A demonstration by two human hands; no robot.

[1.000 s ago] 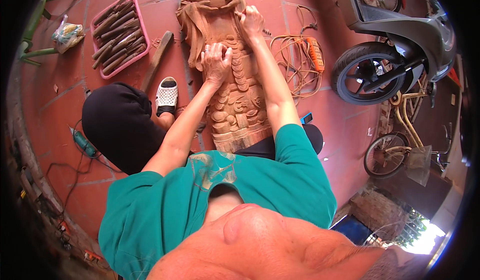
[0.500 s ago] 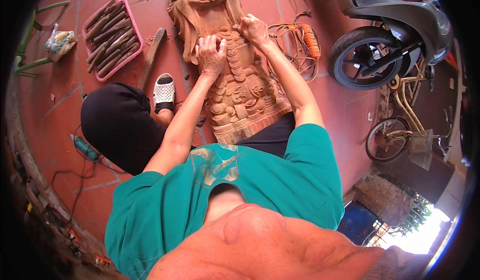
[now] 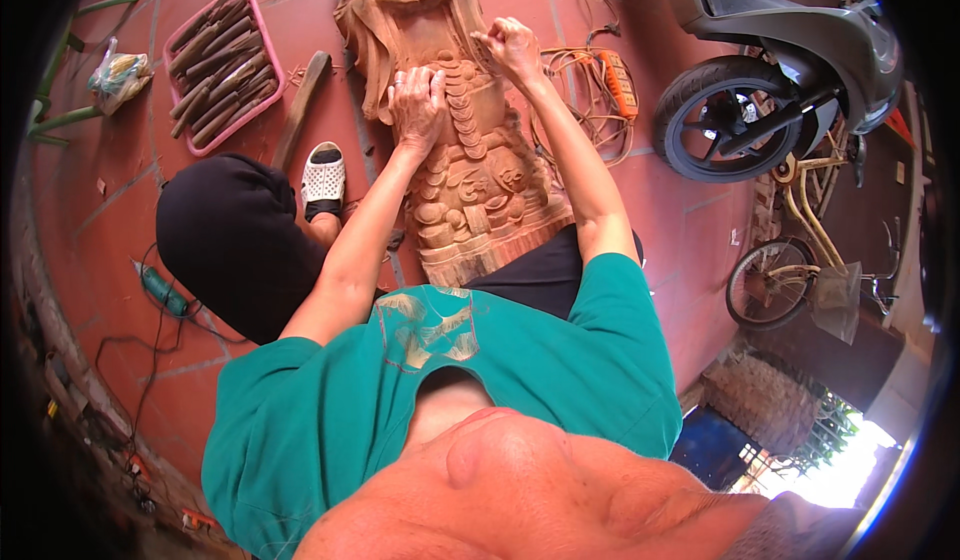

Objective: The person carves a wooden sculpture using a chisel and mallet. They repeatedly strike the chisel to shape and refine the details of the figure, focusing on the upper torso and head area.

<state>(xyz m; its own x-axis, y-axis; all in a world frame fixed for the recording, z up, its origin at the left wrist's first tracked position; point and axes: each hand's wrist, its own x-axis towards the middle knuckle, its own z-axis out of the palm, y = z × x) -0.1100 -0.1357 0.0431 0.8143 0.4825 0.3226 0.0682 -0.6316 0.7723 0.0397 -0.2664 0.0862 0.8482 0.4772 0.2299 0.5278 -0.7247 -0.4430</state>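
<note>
A long carved wooden sculpture [image 3: 475, 185] lies on the floor before me, with draped folds at its far part and rounded scroll shapes nearer me. My left hand [image 3: 416, 110] rests on the middle of the carving, fingers stretched out over the wood, a ring on one finger. At the carving's right edge, my right hand [image 3: 512, 50] is closed, its fingers curled in. Whatever it may hold is hidden by the fingers.
Left of the carving are a pink basket [image 3: 280, 72] of wooden-handled tools, a wooden stick [image 3: 302, 110] and a green power tool [image 3: 163, 292]. An orange power strip [image 3: 618, 82] with coiled cords lies right, beside a motorbike [image 3: 745, 115] and a bicycle [image 3: 775, 280].
My right hand has shifted slightly farther away and to the right along the carving's edge. My left hand has stayed on the wood, with its fingers a little straighter.
</note>
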